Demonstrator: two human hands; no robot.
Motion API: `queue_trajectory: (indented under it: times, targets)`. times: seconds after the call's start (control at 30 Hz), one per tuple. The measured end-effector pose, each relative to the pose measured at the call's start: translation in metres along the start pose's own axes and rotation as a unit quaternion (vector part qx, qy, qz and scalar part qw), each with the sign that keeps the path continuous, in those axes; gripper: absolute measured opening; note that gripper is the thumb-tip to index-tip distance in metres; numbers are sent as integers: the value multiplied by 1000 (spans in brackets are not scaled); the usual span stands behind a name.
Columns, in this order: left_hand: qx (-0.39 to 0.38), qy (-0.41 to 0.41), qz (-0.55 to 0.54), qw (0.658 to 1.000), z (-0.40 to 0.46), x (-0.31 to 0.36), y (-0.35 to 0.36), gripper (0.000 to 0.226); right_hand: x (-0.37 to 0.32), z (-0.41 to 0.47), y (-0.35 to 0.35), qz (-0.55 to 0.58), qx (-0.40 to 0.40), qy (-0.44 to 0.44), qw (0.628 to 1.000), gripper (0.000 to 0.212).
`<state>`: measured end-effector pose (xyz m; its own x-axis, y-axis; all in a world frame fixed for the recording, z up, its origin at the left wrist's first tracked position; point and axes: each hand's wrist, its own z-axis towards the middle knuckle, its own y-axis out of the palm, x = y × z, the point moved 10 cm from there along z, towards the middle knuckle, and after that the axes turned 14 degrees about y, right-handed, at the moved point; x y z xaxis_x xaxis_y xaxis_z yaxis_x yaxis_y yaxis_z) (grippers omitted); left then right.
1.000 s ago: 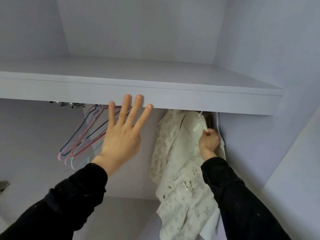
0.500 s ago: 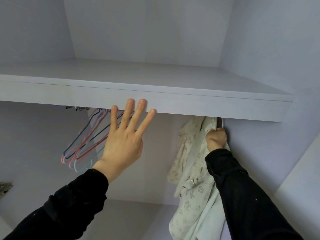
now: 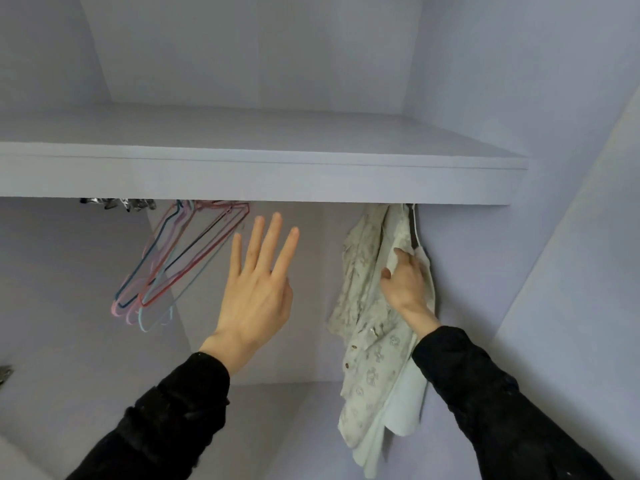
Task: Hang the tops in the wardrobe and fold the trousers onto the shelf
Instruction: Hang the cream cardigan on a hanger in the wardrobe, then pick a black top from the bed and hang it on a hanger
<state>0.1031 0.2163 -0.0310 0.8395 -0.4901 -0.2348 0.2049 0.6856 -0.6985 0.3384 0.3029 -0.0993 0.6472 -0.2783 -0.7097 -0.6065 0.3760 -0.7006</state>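
Observation:
A cream patterned top (image 3: 367,341) hangs under the shelf (image 3: 259,181) at the wardrobe's far right, up against the side wall. My right hand (image 3: 405,285) lies on its upper part, thumb and fingers curled into a fold of the fabric; some fingers are hidden by the cloth. My left hand (image 3: 256,285) is raised in the air below the shelf edge with straight, spread fingers, holding nothing. No trousers are in view.
Several empty wire hangers (image 3: 173,261), pink, blue and red, hang tilted at the left under the shelf. A dark strip (image 3: 414,230) shows behind the top. The wardrobe's right wall (image 3: 502,271) stands close to my right arm.
My right hand has slid down from the hanger's top onto the top's fabric. My left hand has dropped away from the shelf edge. The top has settled against the right wall.

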Motion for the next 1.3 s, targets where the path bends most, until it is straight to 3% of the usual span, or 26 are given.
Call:
queue_trajectory:
  times: [0.2,0.37,0.63,0.83,1.03,1.3]
  targets:
    - [-112,-23,-205,972,-58,46,52,53,34,-93,-11,26,-38,-4,999,40]
    - [-175,-8,-421,890,-101,117,59,44,95,-185,-29,33,-33,65,997,27]
    - [-252,145,-564,773,-184,265,14,37,215,-369,-42,30,-29,253,967,28]
    - [-306,297,-598,679,-261,396,-60,37,310,-526,-106,71,83,410,906,28]
    - [-318,480,-593,563,-321,548,-156,38,379,-694,-193,112,241,515,815,27]
    - [-287,604,-574,473,-405,734,-286,38,475,-909,-287,146,366,609,688,27]
